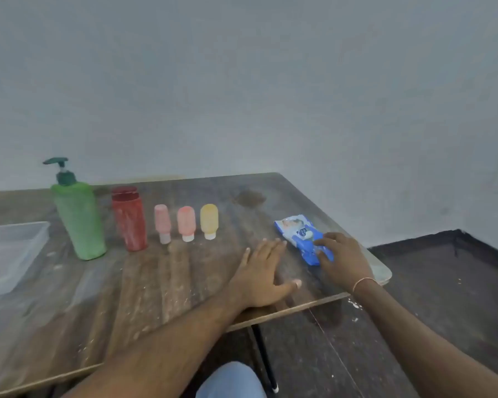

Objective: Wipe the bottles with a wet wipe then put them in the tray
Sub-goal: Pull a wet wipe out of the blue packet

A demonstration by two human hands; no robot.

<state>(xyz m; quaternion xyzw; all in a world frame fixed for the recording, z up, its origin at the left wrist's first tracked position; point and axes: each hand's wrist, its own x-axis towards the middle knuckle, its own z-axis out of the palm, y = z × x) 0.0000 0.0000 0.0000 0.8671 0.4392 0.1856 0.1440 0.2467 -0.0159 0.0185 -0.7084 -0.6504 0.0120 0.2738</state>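
Right hand (344, 258) down on the near end of the blue wet wipe pack (302, 235), fingers curled over its edge, so that grip is closed on the pack, thumb side tucked against it. Left hand (263, 275) lying flat on the wooden surface (144, 288) just to the left of the pack, fingers straight and spread, thumb out toward the near edge, holding nothing, so an open grip there, fingertips close to the pack but can't tell if actually touching. Thin bangle (362, 282) on the right wrist. Bottles all standing in a row well to the left of both hands and a bit farther back: yellow small bottle (209, 221) nearest the left hand, then orange-pink small bottle (186, 223), then pale pink small bottle (162, 223), all three cap-down, then red jar (130, 222) with a lid, then the tall green pump bottle (79, 219) at the far end of the row. Clear plastic tray (15, 251) beyond that, way off to the left at the frame edge, nothing visible inside as far as the blur allows. Dark stain (249, 197) on the surface behind the left hand's fingertips. Pack sitting near the right corner of the surface, tilted diagonally.
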